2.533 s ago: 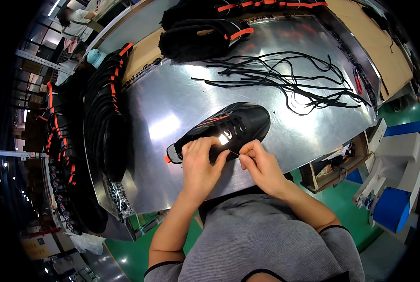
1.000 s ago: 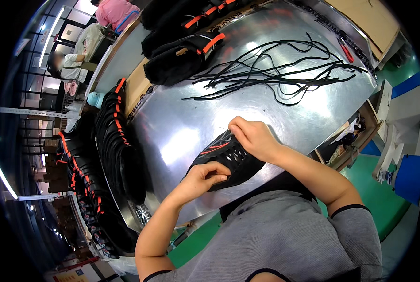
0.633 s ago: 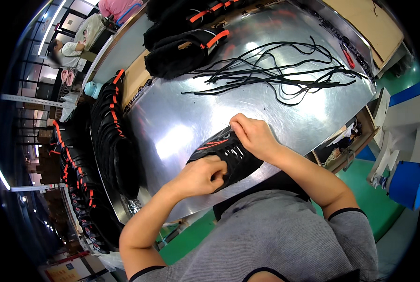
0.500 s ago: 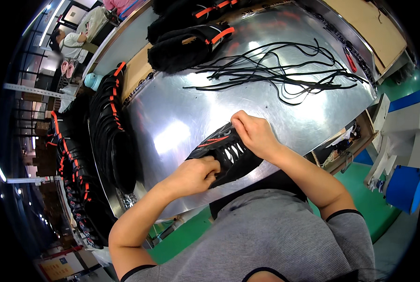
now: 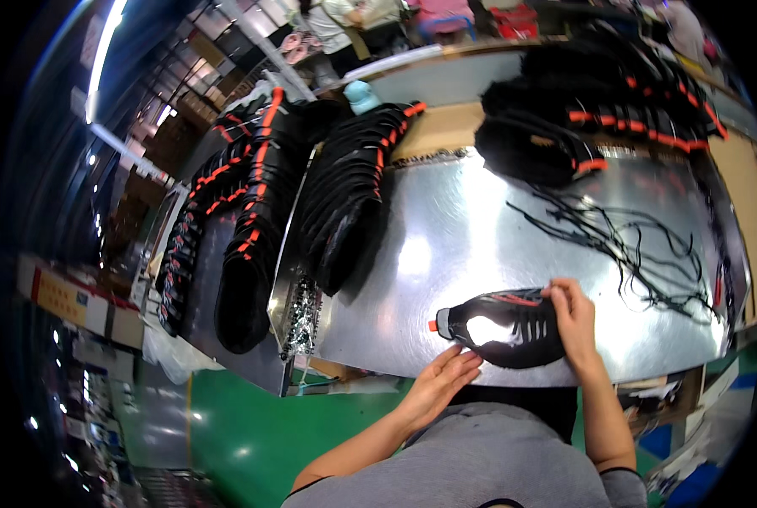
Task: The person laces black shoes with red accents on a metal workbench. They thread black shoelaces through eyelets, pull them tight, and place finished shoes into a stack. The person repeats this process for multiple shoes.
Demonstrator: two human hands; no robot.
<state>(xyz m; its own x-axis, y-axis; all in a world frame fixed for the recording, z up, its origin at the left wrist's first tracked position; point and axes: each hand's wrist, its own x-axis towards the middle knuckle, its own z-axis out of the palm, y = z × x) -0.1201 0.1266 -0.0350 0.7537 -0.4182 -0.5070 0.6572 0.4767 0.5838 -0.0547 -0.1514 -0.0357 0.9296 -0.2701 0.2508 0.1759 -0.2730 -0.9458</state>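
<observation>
A black shoe upper (image 5: pixel 503 328) lies on its side on the metal tabletop in front of me. Its orange pull tab and grey heel patch point left, and white slits line its lacing area. My right hand (image 5: pixel 575 326) grips the upper's right end, thumb and fingers closed on its edge. Below the heel end, my left hand (image 5: pixel 448 378) has its fingers stretched out, the tips at or very near the upper's lower edge. It grasps nothing.
Loose black laces (image 5: pixel 624 241) lie on the metal table (image 5: pixel 370 326) at the right. A long row of black uppers (image 5: pixel 349 199) stands left, with more uppers (image 5: pixel 535 152) at the back. Another row (image 5: pixel 256 212) fills a side table. Small metal parts (image 5: pixel 302 317) lie along the table's left edge.
My view has swung left, so the table sits farther right. My left hand has let go of the shoe upper and opened. The upper now lies side-on, heel tab to the left.
</observation>
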